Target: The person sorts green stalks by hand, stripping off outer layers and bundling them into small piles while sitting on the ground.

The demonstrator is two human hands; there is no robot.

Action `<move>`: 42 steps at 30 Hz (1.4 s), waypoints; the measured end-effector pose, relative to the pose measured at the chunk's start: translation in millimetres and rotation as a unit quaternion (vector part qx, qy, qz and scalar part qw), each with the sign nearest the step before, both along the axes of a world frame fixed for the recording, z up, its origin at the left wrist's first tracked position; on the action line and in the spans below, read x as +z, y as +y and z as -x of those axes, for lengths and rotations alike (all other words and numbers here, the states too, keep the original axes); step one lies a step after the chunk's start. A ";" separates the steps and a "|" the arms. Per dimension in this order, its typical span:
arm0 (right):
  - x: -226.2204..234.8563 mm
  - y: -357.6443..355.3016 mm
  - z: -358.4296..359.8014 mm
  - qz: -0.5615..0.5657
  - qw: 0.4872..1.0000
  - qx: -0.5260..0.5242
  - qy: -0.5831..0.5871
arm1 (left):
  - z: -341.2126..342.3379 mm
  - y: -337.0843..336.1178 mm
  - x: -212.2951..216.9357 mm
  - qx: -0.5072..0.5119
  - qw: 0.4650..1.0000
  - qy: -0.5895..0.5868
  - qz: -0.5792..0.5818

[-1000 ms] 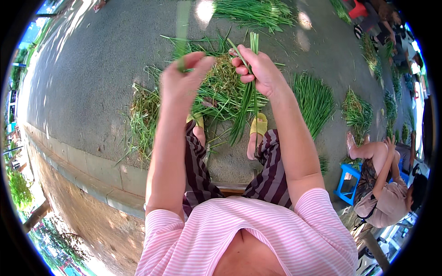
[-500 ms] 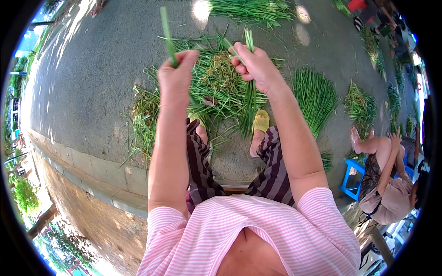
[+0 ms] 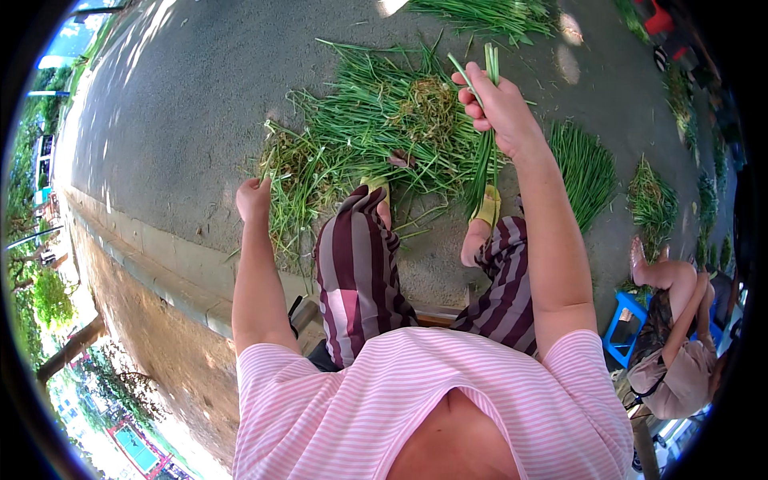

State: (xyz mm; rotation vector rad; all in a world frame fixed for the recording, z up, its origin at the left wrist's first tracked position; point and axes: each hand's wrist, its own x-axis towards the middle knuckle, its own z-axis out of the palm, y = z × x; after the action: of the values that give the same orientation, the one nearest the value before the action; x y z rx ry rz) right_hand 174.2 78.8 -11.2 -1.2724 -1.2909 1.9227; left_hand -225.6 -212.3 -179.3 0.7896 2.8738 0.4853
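Observation:
Raised above the heap, my right hand (image 3: 502,108) is closed round a small bunch of long green chive-like stalks (image 3: 486,160). Their pale cut ends poke up past the thumb, one stalk slants apart, and the leafy ends hang toward my right foot. My left hand (image 3: 254,200) is low at the left, fingers pinched together beside a pile of yellowed trimmings (image 3: 290,164); what they hold, if anything, is hidden. Between the hands spreads a heap of loose green stalks (image 3: 360,104), with withered brown-yellow scraps (image 3: 428,108) on top and a dry leaf (image 3: 402,158).
A neat bundle of stalks (image 3: 582,172) lies right of my right hand, another bundle (image 3: 488,16) at the far side. My slippered feet (image 3: 486,206) stand at the heap's near edge. At the right, a person (image 3: 676,352) sits by a blue stool (image 3: 624,328) and a smaller pile (image 3: 652,196).
My left hand has moved down and left, away from the right hand; the green stalk it held no longer shows. The right hand still grips its bunch. The view has shifted left.

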 end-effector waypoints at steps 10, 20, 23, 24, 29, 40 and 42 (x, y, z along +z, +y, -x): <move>-7.7 -10.1 16.8 -0.048 0.997 0.055 -0.015 | -133.2 127.3 112.2 -0.067 0.775 -0.542 -0.317; -11.3 -9.1 20.7 -0.021 0.998 0.041 0.041 | -212.3 181.3 151.0 -0.201 0.814 -0.485 -0.250; -5.9 -10.5 19.0 -0.012 0.998 0.049 0.047 | -217.7 181.4 154.3 -0.220 0.818 -0.474 -0.240; -4.0 -10.8 18.7 -0.006 0.997 0.055 0.051 | -218.5 180.6 156.2 -0.226 0.821 -0.469 -0.234; -2.1 25.5 -12.5 0.004 0.985 -0.104 0.136 | -208.6 170.6 161.4 -0.207 0.828 -0.470 -0.226; -15.9 76.2 -128.4 0.064 0.837 -0.473 0.266 | -161.0 128.7 134.6 -0.183 0.932 -0.184 -0.253; -9.4 72.1 -150.2 0.080 0.801 -0.547 0.231 | -193.5 137.7 162.8 -0.129 0.917 -0.264 -0.269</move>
State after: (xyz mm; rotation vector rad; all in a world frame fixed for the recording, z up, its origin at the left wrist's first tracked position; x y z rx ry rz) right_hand 324.4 150.9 -20.5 -1.1096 -0.0237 1.3047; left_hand -32.1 -74.6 -16.5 0.9110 2.1112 1.2573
